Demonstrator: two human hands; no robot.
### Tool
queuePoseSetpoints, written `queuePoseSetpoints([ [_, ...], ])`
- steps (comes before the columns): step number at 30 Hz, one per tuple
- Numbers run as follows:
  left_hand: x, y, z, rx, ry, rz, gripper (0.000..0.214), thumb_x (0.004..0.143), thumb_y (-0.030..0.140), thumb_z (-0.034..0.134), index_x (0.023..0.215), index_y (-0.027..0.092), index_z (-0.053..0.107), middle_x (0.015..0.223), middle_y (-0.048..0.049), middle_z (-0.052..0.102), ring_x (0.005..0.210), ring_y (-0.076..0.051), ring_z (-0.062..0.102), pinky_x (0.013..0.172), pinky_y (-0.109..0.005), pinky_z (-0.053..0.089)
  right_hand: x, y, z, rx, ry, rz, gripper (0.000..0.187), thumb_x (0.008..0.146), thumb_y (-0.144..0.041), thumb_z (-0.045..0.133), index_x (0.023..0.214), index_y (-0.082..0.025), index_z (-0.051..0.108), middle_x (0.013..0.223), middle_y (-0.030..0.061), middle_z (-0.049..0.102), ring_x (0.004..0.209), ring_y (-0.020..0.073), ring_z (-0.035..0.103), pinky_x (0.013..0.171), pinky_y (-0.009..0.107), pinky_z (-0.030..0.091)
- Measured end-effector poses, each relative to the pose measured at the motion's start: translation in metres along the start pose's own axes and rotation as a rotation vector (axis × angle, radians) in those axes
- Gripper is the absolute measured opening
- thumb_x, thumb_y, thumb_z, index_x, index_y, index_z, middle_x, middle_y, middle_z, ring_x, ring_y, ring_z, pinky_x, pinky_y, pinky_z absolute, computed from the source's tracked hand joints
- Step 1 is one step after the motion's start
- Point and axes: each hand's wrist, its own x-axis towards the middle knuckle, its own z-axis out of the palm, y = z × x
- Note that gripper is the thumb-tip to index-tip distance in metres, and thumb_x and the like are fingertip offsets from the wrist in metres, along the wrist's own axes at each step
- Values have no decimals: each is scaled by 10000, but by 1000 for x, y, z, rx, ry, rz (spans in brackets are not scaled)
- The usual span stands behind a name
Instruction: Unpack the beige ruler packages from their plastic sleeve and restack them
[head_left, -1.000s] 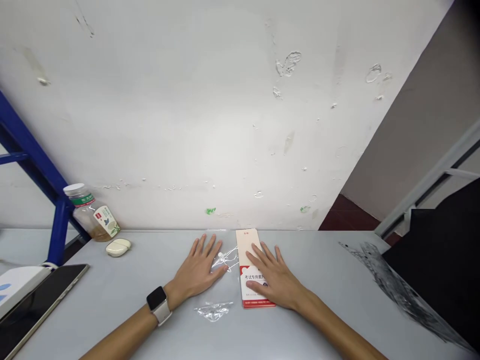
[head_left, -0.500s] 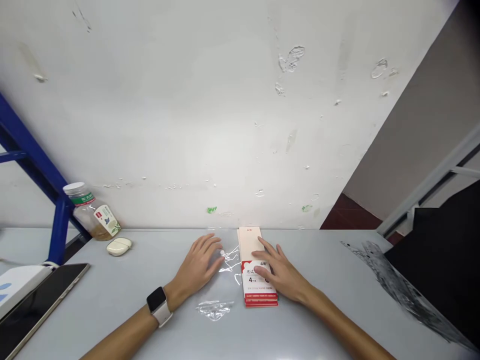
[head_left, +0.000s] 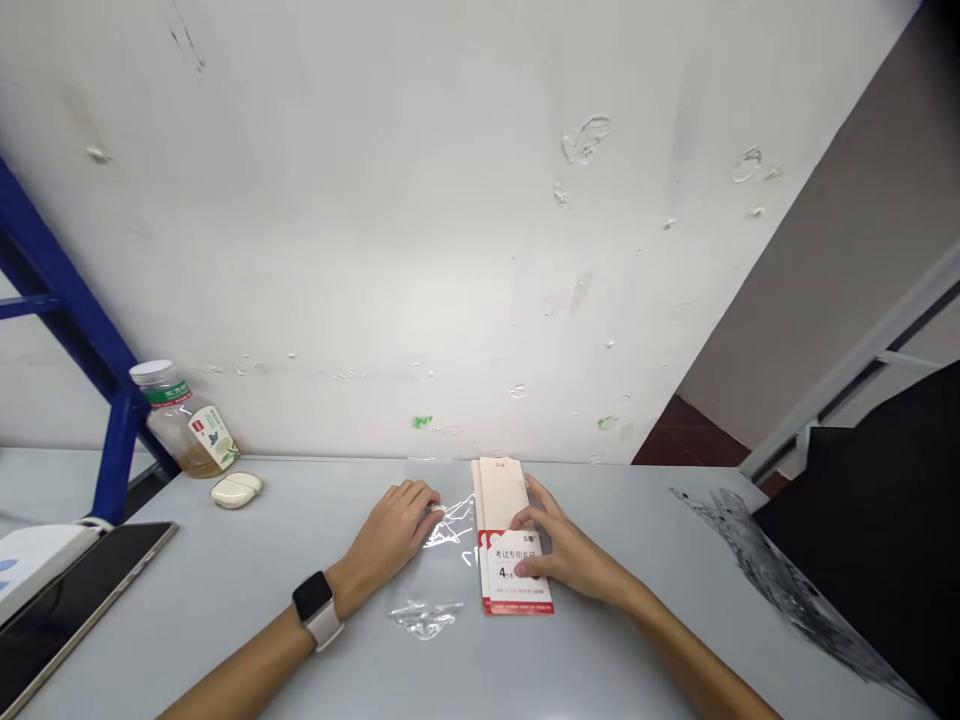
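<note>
A small stack of long cream-and-red card packets (head_left: 504, 500) with printed Chinese text lies on the table. My right hand (head_left: 559, 550) grips the top packet from its right side, thumb on the printed front and fingers bent around the edge. The packets are slightly fanned, with another edge showing at the left. Beside them lies a flat clear plastic bag (head_left: 442, 565), shiny and creased. My left hand (head_left: 397, 520), with a watch (head_left: 313, 598) on the wrist, has its fingers curled and closed at the bag's left edge.
At the left stand a bottle (head_left: 187, 425) with some brownish contents and a cream oval case (head_left: 237, 489). A dark-screened tablet (head_left: 82, 590) lies nearer, by a white box (head_left: 37, 565). Black material (head_left: 870, 530) covers the right side. A white wall (head_left: 450, 250) rises behind the table.
My right fingers have closed on the top packet and shifted it, so the stack is more fanned. My left fingers have curled in at the bag. The view has tilted slightly.
</note>
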Motion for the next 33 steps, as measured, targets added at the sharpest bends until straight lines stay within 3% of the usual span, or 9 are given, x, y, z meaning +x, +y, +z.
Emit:
queuePoseSetpoints([
  [2,-1,6,-8,13,3,1,257,1004,327,350,893,225,559,927,-30,645,832,-205,575,753,-364,437,0,1,-2,69,98,-14,218,753,-366,671,938,-252,662,1615,-7,100,1418,299,302,1018,413,443],
  [4,-6,13,-15,27,-11,-14,275,1007,312,329,869,225,551,908,-30,643,803,-206,567,738,-366,430,-1,0,-7,120,169,1,138,770,-335,635,868,-244,670,1539,36,298,1278,285,478,931,396,489],
  [7,-17,22,-21,16,-97,-58,286,1009,310,303,861,232,535,869,-17,624,747,-201,550,713,-363,428,-6,-6,-16,163,121,44,109,785,-320,609,819,-229,658,1075,56,647,921,231,630,761,353,504],
  [9,-26,26,-19,-10,-164,-79,274,1007,313,311,862,234,530,867,-14,613,748,-201,547,703,-359,432,-8,-12,-18,174,92,84,126,802,-339,595,852,-231,636,777,0,639,743,200,619,648,315,476],
  [10,-30,26,-17,-21,-180,-82,267,1005,311,319,864,233,531,877,-16,611,761,-202,548,705,-359,435,-9,-16,-17,200,96,98,164,817,-355,582,927,-240,620,729,-19,627,693,189,611,606,300,461],
  [13,-38,26,-9,-38,-173,-80,274,1007,308,320,857,225,533,914,-31,608,805,-210,547,724,-372,439,-11,-26,-7,377,141,88,487,865,-401,538,1314,-290,386,807,-32,676,692,189,641,585,295,474],
  [16,-42,25,-4,-78,-156,-104,277,1011,319,313,858,226,523,924,-33,603,817,-212,548,731,-381,448,-13,-31,8,529,98,70,752,863,-421,562,1463,-274,132,819,-27,704,743,207,685,641,322,513],
  [25,-47,31,-7,-260,-90,-196,261,1009,320,291,864,233,490,894,-17,595,789,-186,564,716,-339,469,-10,-32,38,642,-23,136,547,789,-435,633,1253,-223,435,798,20,751,715,254,727,591,337,528],
  [33,-48,36,1,-221,-155,-111,266,1010,292,292,886,232,519,908,-27,598,843,-199,565,733,-342,468,-2,-45,55,459,187,61,526,833,-409,574,1302,-240,405,630,-68,631,596,170,614,552,276,460],
])
